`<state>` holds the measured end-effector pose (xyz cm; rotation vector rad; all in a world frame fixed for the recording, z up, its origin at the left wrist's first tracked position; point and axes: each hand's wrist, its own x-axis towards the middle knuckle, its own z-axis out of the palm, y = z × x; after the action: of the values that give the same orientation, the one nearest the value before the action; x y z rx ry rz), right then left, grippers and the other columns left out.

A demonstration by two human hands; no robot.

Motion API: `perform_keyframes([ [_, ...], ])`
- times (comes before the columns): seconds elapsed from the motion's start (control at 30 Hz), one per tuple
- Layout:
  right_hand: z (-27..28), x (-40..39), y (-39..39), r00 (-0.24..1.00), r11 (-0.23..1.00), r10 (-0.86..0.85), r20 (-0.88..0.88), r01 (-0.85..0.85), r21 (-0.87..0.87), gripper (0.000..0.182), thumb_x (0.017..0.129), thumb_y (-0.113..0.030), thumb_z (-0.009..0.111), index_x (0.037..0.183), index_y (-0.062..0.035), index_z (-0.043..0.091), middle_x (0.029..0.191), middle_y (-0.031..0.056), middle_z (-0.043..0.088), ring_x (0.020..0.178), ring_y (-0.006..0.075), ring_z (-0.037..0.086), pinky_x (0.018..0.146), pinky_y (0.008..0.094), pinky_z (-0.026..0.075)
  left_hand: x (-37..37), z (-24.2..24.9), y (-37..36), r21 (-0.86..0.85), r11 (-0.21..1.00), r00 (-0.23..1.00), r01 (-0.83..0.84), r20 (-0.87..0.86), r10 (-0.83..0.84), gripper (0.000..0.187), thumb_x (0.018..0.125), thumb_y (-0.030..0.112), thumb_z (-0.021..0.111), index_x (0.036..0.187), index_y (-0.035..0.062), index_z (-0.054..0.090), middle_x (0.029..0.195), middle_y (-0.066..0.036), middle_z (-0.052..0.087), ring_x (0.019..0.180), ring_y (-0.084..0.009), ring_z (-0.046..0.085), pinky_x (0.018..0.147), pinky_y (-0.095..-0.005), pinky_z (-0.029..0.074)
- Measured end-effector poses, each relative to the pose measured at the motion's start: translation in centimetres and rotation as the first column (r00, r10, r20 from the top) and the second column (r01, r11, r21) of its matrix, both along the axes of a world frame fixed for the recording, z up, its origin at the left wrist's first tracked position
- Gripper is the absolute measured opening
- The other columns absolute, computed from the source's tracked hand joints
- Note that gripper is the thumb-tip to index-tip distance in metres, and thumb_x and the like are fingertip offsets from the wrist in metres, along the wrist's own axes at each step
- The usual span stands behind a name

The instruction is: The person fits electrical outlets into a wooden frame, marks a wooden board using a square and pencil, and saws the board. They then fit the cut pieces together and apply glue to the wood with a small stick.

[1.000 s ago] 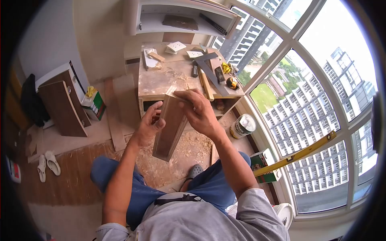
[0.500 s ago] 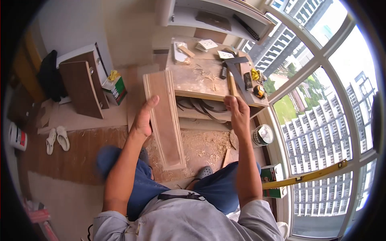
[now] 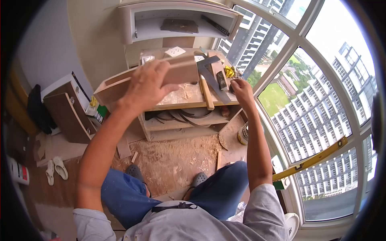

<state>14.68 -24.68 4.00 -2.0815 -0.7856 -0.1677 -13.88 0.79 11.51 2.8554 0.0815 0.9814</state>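
Note:
A long, shallow wooden box (image 3: 183, 71), like a narrow drawer, lies crosswise over the workbench's front left. My left hand (image 3: 146, 84) grips its near side, fingers over the upper edge and thumb lower down; motion blurs the hand slightly. My right hand (image 3: 242, 91) is at the bench's right end, fingers closed around a tape measure that they mostly hide. Left of that hand lie a dark metal square (image 3: 215, 82), a small dark block (image 3: 221, 80) and a tool with a wooden handle (image 3: 206, 94) jutting over the front edge.
Wood shavings cover the floor (image 3: 177, 156) and part of the workbench (image 3: 173, 105). Curved strips (image 3: 189, 116) lie on the shelf below. A wall cabinet (image 3: 181, 26) hangs above. Windows run along the right, with a yellow spirit level (image 3: 309, 160) beside them. Cabinet doors (image 3: 68, 114) lean at left.
My left hand has raised the wooden box from upright before me to crosswise over the bench. My right hand has moved from beside the wooden handle to the tape measure. The view has shifted.

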Motion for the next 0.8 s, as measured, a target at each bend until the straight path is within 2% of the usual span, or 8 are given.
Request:
perform_keyframes([
  [0.1,-0.7,4.4,3.4,0.994,0.981,-0.08,0.069,0.09,-0.171,0.043,0.092,-0.035,0.062,0.116,-0.0011,0.072,0.107,0.025,0.073,0.103,0.0394,0.07,0.092,0.0418,0.053,4.2,-5.4,1.3,0.163,0.986,0.998,0.021,-0.054,-0.012,0.053,0.083,0.036,0.08,0.115,0.0041,0.053,0.104,-0.014,0.053,0.102,-0.0329,0.056,0.09,-0.0441,0.045],
  [0.23,-3.1,7.0,6.7,0.956,0.943,-0.134,0.261,0.204,-0.263,0.038,0.089,-0.028,0.06,0.116,-0.0034,0.07,0.11,0.0234,0.073,0.106,0.0408,0.068,0.094,0.0484,0.05,5.1,-9.6,1.3,0.202,0.978,0.993,0.042,-0.114,-0.019,0.051,0.08,0.035,0.08,0.114,0.006,0.055,0.101,-0.013,0.051,0.096,-0.0315,0.054,0.085,-0.0425,0.041],
  [0.3,-4.1,8.5,7.7,0.937,0.828,-0.102,0.335,0.266,-0.493,0.033,0.086,-0.02,0.055,0.112,-0.0049,0.068,0.109,0.0222,0.073,0.108,0.0407,0.068,0.091,0.0551,0.048,5.0,-11.2,1.3,0.207,0.976,0.993,0.07,-0.111,-0.048,0.053,0.078,0.035,0.082,0.114,0.0066,0.055,0.097,-0.012,0.05,0.093,-0.03,0.052,0.083,-0.0419,0.04],
  [0.37,-5.3,11.5,7.9,0.941,0.846,-0.057,0.334,0.223,-0.484,0.027,0.086,-0.021,0.057,0.107,-0.0055,0.067,0.103,0.0244,0.073,0.104,0.042,0.068,0.09,0.0564,0.048,5.0,-12.3,1.5,0.228,0.97,0.99,0.083,-0.134,-0.053,0.054,0.076,0.034,0.083,0.114,0.0074,0.056,0.096,-0.011,0.051,0.092,-0.0289,0.052,0.083,-0.0415,0.039],
  [0.5,-3.6,13.7,8.2,0.898,0.896,-0.306,0.317,0.384,-0.221,0.031,0.089,-0.022,0.055,0.113,-0.0083,0.068,0.104,0.0232,0.073,0.102,0.0432,0.069,0.09,0.0583,0.047,5.1,-13.9,2.5,0.246,0.962,0.988,0.122,-0.119,-0.094,0.058,0.077,0.034,0.082,0.124,0.0103,0.058,0.099,-0.008,0.052,0.095,-0.026,0.051,0.091,-0.0419,0.038],
  [0.6,-3.0,14.3,9.6,0.897,0.84,-0.295,0.328,0.407,-0.358,0.034,0.09,-0.025,0.056,0.117,-0.0091,0.068,0.107,0.0247,0.072,0.106,0.0426,0.067,0.092,0.0561,0.048,5.3,-15.4,3.4,0.228,0.968,0.99,0.108,-0.115,-0.084,0.06,0.076,0.034,0.083,0.125,0.0114,0.057,0.1,-0.008,0.052,0.095,-0.0264,0.051,0.096,-0.0448,0.037],
  [0.67,-3.0,13.9,10.7,0.759,0.824,-0.289,0.583,0.507,-0.251,0.033,0.091,-0.027,0.057,0.115,-0.0085,0.07,0.109,0.0242,0.071,0.109,0.0409,0.065,0.093,0.052,0.049,5.3,-16.0,3.6,0.194,0.974,0.99,0.116,-0.096,-0.099,0.062,0.074,0.032,0.084,0.126,0.0114,0.057,0.101,-0.009,0.051,0.097,-0.027,0.052,0.101,-0.0472,0.036],
  [0.8,-4.4,16.6,18.0,0.894,0.953,0.102,0.436,0.039,-0.302,0.035,0.091,-0.036,0.064,0.106,-0.0046,0.073,0.116,0.0254,0.067,0.113,0.042,0.061,0.097,0.0534,0.049,5.6,-16.8,3.0,0.161,0.983,0.996,0.092,-0.034,-0.088,0.065,0.069,0.031,0.088,0.124,0.0109,0.059,0.102,-0.009,0.052,0.098,-0.0287,0.053,0.101,-0.0483,0.038],
])
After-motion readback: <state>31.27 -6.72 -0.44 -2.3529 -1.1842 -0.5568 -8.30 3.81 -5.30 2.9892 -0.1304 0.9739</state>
